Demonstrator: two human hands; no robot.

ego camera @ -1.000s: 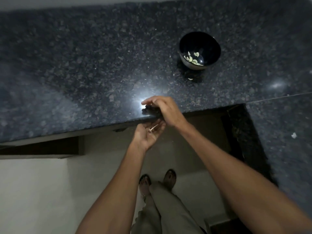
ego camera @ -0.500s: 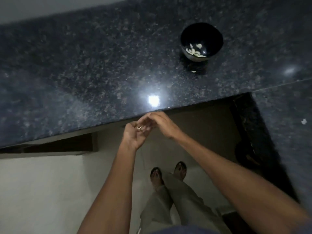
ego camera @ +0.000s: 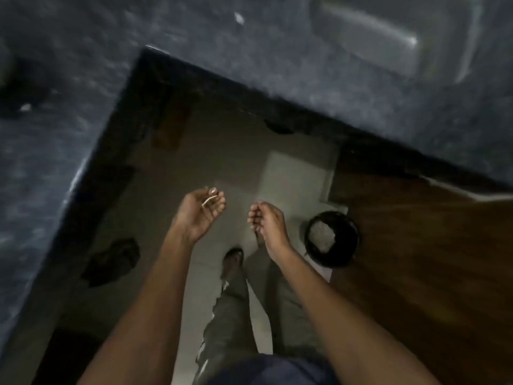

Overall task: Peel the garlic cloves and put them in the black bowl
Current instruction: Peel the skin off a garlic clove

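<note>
My left hand is cupped palm up above the floor, its fingers curled round thin pale garlic skins. My right hand hangs beside it to the right with fingers loosely curled, and nothing shows in it. The two hands are apart. Neither the black bowl nor any garlic clove is in this view. The picture is blurred.
The dark granite counter wraps round the left and top, with a steel sink at the top right. A round black bin with white scraps stands on the floor, right of my right hand. A dark rag lies at the left, and a brown wooden panel is on the right.
The view has swung away from the counter and bowl toward the floor and bin. My hands have left the counter edge and moved apart, and the left one still holds the skins.
</note>
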